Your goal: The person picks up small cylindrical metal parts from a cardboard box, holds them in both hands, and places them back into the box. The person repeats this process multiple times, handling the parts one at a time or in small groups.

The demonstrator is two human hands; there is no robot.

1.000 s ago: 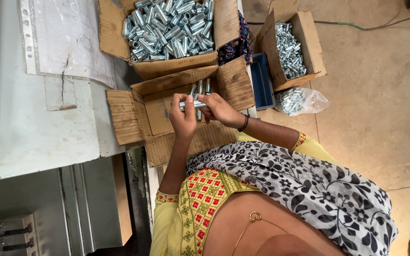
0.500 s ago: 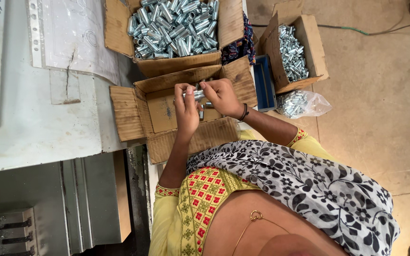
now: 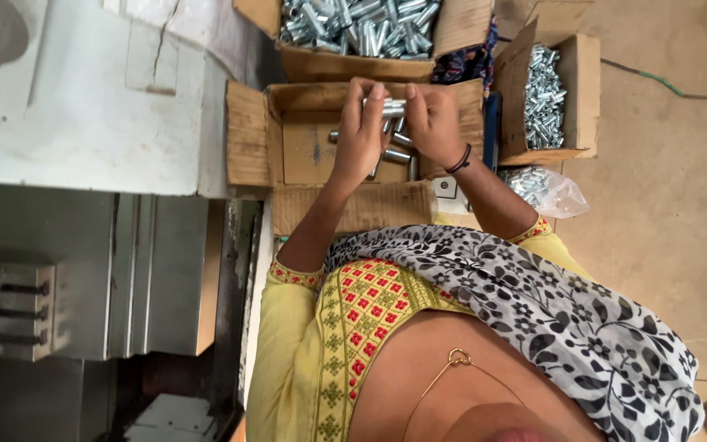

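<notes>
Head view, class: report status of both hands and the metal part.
Left hand and right hand both pinching one metal part. Held above open cardboard box. Nothing between.

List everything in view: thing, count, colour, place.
metal piece: one, silver, held between both hands
near carton: one, brown, under the hands, a few silver pieces inside
far carton: one, brown, top, heaped with silver pieces
side carton: one, brown, right, smaller silver pieces
plastic bag: one, clear, beside the side carton
machine: one, grey-white, left
left hand: on the metal piece
right hand: on the metal piece, dark wristband
</notes>
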